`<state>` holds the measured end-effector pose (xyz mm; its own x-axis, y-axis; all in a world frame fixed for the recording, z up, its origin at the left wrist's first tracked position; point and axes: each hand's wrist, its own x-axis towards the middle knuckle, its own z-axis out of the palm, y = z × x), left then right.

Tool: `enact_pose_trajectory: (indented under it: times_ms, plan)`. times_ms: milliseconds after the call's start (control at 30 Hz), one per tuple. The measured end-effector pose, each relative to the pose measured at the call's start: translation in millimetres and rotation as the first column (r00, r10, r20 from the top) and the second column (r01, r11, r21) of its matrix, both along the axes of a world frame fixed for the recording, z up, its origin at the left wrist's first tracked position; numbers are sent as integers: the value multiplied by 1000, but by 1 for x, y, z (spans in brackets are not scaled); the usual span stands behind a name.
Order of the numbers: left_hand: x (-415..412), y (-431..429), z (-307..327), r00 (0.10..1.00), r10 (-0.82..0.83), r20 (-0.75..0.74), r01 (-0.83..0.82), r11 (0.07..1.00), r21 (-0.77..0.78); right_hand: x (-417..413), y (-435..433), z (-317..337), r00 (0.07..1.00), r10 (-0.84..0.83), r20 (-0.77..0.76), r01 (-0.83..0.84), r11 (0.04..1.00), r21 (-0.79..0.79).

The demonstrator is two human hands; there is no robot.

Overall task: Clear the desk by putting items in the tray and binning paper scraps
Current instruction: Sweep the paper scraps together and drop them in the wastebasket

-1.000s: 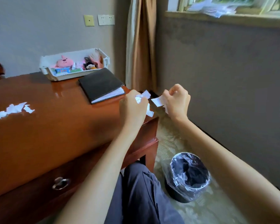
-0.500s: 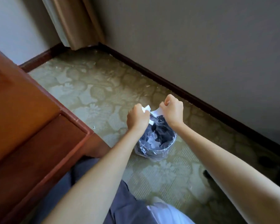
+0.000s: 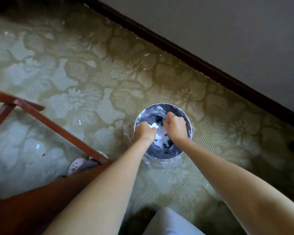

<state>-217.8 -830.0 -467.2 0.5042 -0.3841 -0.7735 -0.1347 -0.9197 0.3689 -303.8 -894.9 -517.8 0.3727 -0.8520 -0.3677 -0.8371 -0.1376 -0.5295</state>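
Observation:
A round bin [image 3: 187,116] lined with clear plastic stands on the patterned carpet. Both hands hover directly over its mouth. My left hand [image 3: 145,131] is closed around white paper scraps [image 3: 153,125], one piece poking out by the thumb. My right hand [image 3: 176,127] is a closed fist over the bin; whether paper remains in it is hidden. More white scraps [image 3: 160,141] lie inside the bin between my wrists. The desk top and the tray are out of view.
The wooden desk's corner and leg [image 3: 46,122] cross the lower left. A pale slipper [image 3: 78,167] sits under the desk. Small paper bits [image 3: 79,122] lie on the carpet. A dark skirting board [image 3: 193,60] runs along the grey wall.
My view has tipped down from the desk to the floor. Both hands carried the scraps from desk height down over the bin's mouth.

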Motion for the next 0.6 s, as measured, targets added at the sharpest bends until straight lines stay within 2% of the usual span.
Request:
enact_pose_trajectory:
  times_ms: [200,300,367,500,600]
  plan:
    - [4,-12,-39,998,-57,-6,57,998,17,4,-12,-42,998,61,-27,-59,995,80]
    - [6,-7,-51,995,-102,-14,102,994,33,4,-10,-54,984,174,-44,-164,970,181]
    - [6,-3,-56,982,-190,6,190,981,48,1,-9,-58,959,273,-73,-250,941,228]
    - [5,10,-54,894,-444,62,439,895,75,-7,-6,-51,894,430,-124,-384,880,281]
    - [4,17,-42,752,-647,124,635,762,126,-12,-3,-39,798,542,-265,-475,835,278]
